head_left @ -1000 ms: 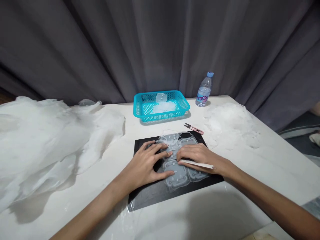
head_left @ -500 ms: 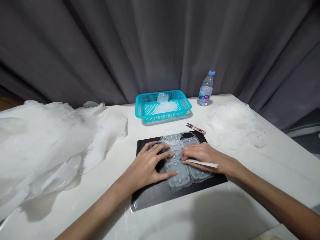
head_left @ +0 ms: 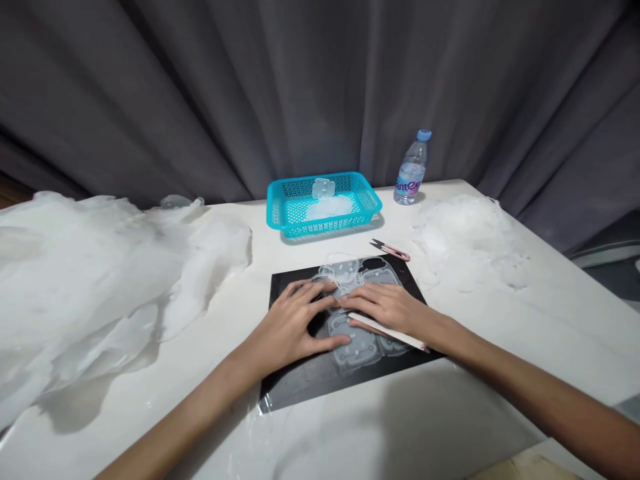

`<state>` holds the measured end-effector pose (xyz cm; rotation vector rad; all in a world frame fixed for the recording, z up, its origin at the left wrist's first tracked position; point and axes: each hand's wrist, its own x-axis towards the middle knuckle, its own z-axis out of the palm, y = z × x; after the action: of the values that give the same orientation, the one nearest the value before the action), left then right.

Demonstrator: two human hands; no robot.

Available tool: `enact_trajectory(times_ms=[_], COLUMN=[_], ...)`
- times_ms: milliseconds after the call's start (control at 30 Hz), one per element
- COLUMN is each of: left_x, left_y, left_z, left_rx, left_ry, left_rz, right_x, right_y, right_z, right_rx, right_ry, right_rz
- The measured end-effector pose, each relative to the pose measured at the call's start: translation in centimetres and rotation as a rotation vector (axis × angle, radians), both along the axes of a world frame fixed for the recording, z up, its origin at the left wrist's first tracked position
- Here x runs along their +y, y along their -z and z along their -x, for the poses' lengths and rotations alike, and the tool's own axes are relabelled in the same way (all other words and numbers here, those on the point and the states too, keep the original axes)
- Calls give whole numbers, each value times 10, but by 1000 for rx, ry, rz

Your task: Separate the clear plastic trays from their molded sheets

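A black sheet (head_left: 300,387) lies on the white table, with a translucent moulded sheet (head_left: 353,343) of rounded panels on it. My left hand (head_left: 303,320) rests on the left part of the moulded sheet, fingers spread. My right hand (head_left: 387,308) lies over its middle, fingertips close to those of my left hand. A thin white stick-like tool (head_left: 387,331) is held under my right palm, pointing down to the right. What the right fingertips touch is hard to make out.
Behind stands a turquoise basket (head_left: 325,231) with translucent pieces inside. Pink-handled snips (head_left: 395,252) and a water bottle (head_left: 411,170) are to the right of it. A large heap of translucent sheets (head_left: 90,267) lies left, a smaller white pile (head_left: 465,240) right.
My right hand has moved left toward my left fingertips, and its fingers are more stretched out. The white tool has shifted left and slants more steeply. The whole view has shifted slightly.
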<state>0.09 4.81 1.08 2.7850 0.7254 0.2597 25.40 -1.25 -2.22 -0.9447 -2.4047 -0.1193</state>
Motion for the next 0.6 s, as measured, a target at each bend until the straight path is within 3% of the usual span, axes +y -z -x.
enact_trajectory(times_ms=[133, 300, 400, 600], left_x=[-13, -33, -37, -38], left_y=[2, 5, 10, 19], left_z=[0, -3, -6, -14], left_rx=[-102, -169, -175, -339], left_ry=[-92, -423, -476, -521], left_rz=[124, 46, 67, 288], right_x=[1, 2, 3, -1], right_y=[-2, -4, -3, -7], right_z=[0, 3, 6, 7], right_rx=[-15, -47, -62, 31], right_ry=[15, 30, 21, 40], right_rz=[9, -6, -7, -21])
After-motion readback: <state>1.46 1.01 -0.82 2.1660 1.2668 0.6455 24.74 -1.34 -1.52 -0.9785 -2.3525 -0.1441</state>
